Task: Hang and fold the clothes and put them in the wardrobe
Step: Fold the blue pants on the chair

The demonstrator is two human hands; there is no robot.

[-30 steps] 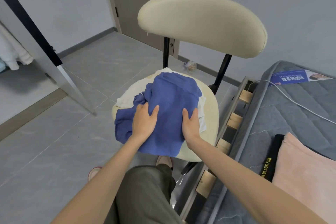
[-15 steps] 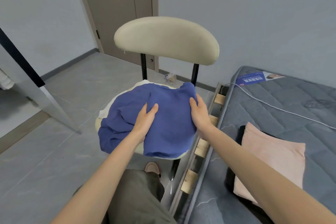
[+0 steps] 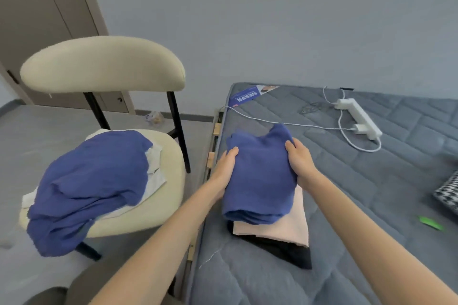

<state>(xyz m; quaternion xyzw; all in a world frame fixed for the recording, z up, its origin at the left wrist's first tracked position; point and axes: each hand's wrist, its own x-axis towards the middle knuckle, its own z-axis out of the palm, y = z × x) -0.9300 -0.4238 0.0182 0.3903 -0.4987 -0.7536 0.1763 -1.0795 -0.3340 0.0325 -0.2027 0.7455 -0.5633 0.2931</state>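
Observation:
A folded blue garment (image 3: 260,181) lies on top of a folded pink garment (image 3: 290,228), which lies on a black garment (image 3: 287,251) on the grey mattress (image 3: 359,193). My left hand (image 3: 224,166) grips the blue garment's left edge and my right hand (image 3: 301,161) grips its right edge, fingers curled over the cloth. A second, crumpled blue garment (image 3: 86,186) is heaped on the cream chair (image 3: 163,195) to the left, over white clothes (image 3: 155,168).
A white power strip (image 3: 358,115) and its cable (image 3: 285,122) lie on the mattress behind the stack. A green item (image 3: 430,223) and a black-and-white patterned cloth (image 3: 448,193) sit at the right. A brown door (image 3: 44,20) stands behind the chair.
Both hands lifted a folded blue garment off the chair and carried it right, onto the pink garment on the mattress. Another blue garment stays on the chair.

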